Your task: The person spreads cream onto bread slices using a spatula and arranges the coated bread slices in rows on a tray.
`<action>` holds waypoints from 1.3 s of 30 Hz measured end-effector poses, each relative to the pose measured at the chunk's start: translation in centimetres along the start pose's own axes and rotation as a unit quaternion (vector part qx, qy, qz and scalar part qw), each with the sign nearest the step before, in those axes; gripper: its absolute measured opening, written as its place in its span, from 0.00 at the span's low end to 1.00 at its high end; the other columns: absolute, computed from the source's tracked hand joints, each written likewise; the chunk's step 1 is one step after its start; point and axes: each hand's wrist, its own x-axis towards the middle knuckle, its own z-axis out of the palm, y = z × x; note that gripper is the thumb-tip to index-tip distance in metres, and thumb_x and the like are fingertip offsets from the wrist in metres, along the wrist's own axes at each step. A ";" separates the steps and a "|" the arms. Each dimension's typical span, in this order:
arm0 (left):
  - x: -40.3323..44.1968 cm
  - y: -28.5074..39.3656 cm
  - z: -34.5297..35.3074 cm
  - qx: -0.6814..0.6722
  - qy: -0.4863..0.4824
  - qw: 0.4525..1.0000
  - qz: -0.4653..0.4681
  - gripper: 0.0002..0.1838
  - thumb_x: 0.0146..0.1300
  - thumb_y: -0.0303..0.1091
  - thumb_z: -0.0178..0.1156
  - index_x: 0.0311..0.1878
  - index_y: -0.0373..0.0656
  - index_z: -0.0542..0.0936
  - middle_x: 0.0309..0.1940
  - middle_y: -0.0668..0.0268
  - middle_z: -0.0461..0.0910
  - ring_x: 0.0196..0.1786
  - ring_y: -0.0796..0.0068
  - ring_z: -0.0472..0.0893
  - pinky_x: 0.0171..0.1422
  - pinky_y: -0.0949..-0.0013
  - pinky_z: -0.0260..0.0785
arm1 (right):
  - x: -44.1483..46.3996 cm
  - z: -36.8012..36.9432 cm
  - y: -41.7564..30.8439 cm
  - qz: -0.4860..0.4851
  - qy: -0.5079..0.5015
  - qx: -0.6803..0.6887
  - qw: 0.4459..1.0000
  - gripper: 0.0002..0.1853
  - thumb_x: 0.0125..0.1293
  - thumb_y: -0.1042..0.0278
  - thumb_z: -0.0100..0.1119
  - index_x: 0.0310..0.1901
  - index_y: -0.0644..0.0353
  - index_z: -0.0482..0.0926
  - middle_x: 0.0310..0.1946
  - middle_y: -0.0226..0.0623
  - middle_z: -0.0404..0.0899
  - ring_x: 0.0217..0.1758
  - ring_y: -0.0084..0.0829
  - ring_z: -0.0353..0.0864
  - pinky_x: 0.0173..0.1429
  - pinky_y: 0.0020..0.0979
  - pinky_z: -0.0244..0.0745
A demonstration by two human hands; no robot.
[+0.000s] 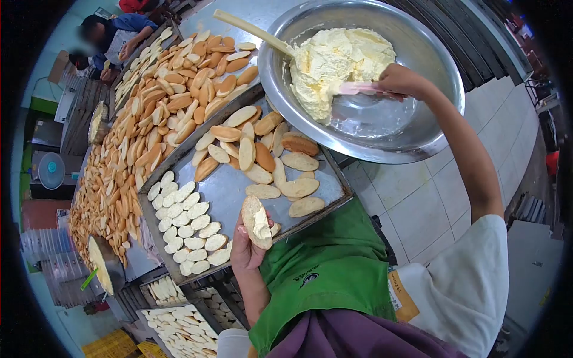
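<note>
My left hand (246,249) holds a bread slice (249,210), its cut face partly covered by a pale yellow smear of cream. My right hand (401,82) grips a pink spatula (357,88) whose end meets the heap of pale cream (340,53) in a large steel bowl (418,140). A long light-coloured stick (250,28) leans out over the bowl's left rim. Under my left hand lies a metal tray (230,179), with cream-coated slices (185,218) in rows at its left and plain bread slices (259,156) scattered across the rest.
A big pile of bread slices (155,113) covers the table on the left. Trays of coated slices (182,328) sit low at the bottom left. Another person (128,36) works at the far upper left. A second bowl (107,268) with a green handle stands at the left.
</note>
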 end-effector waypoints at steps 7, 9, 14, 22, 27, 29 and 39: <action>1.3 1.1 1.5 0.043 -0.066 0.995 0.054 0.32 0.62 0.46 0.51 0.62 0.36 0.55 0.51 0.50 0.68 0.50 0.61 0.72 0.55 0.65 0.68 | -10.8 3.5 -6.2 -0.101 0.013 0.189 0.977 0.09 0.62 0.66 0.51 0.33 0.64 0.75 0.21 0.31 0.74 0.16 0.20 0.74 0.18 0.18 0.64; 1.6 1.5 1.7 0.041 -0.038 0.996 0.072 0.32 0.62 0.45 0.50 0.63 0.37 0.54 0.52 0.50 0.67 0.50 0.61 0.73 0.56 0.64 0.68 | -13.0 7.2 -8.2 -0.153 0.020 0.249 0.956 0.07 0.61 0.72 0.52 0.36 0.66 0.75 0.22 0.31 0.73 0.17 0.18 0.73 0.19 0.18 0.64; 1.3 2.7 2.2 -0.001 -0.034 0.997 0.076 0.32 0.62 0.40 0.53 0.64 0.40 0.53 0.55 0.53 0.66 0.52 0.59 0.74 0.52 0.66 0.72 | -13.1 16.0 -10.0 -0.296 0.049 0.278 0.912 0.08 0.53 0.83 0.57 0.37 0.67 0.79 0.28 0.34 0.76 0.24 0.18 0.74 0.25 0.18 0.68; 0.0 3.1 1.8 -0.102 -0.056 0.989 0.091 0.25 0.62 0.34 0.52 0.60 0.42 0.57 0.53 0.59 0.69 0.50 0.71 0.76 0.48 0.70 0.76 | -11.4 22.1 -10.4 -0.355 0.101 0.270 0.889 0.15 0.48 0.83 0.60 0.40 0.60 0.81 0.32 0.36 0.77 0.34 0.24 0.76 0.37 0.22 0.70; -0.4 4.2 1.1 -0.044 -0.005 0.986 0.158 0.28 0.59 0.29 0.55 0.61 0.46 0.57 0.56 0.56 0.66 0.57 0.67 0.70 0.55 0.67 0.72 | -11.5 21.1 -10.1 -0.322 0.228 0.151 0.907 0.15 0.48 0.84 0.59 0.39 0.59 0.81 0.32 0.36 0.76 0.34 0.28 0.76 0.36 0.23 0.69; -0.4 4.2 1.0 -0.005 0.004 0.985 0.173 0.29 0.58 0.29 0.56 0.62 0.47 0.56 0.56 0.55 0.65 0.57 0.66 0.70 0.55 0.67 0.72 | -11.5 21.5 -10.5 -0.336 0.191 0.191 0.902 0.15 0.47 0.84 0.59 0.38 0.59 0.81 0.31 0.36 0.76 0.33 0.28 0.76 0.36 0.23 0.70; 0.1 3.5 1.0 0.017 0.045 0.989 0.143 0.32 0.54 0.31 0.61 0.60 0.47 0.57 0.53 0.57 0.69 0.51 0.67 0.74 0.50 0.67 0.75 | -10.7 22.5 -9.1 -0.356 0.154 0.233 0.892 0.15 0.46 0.86 0.59 0.37 0.59 0.82 0.30 0.35 0.76 0.35 0.26 0.76 0.37 0.22 0.70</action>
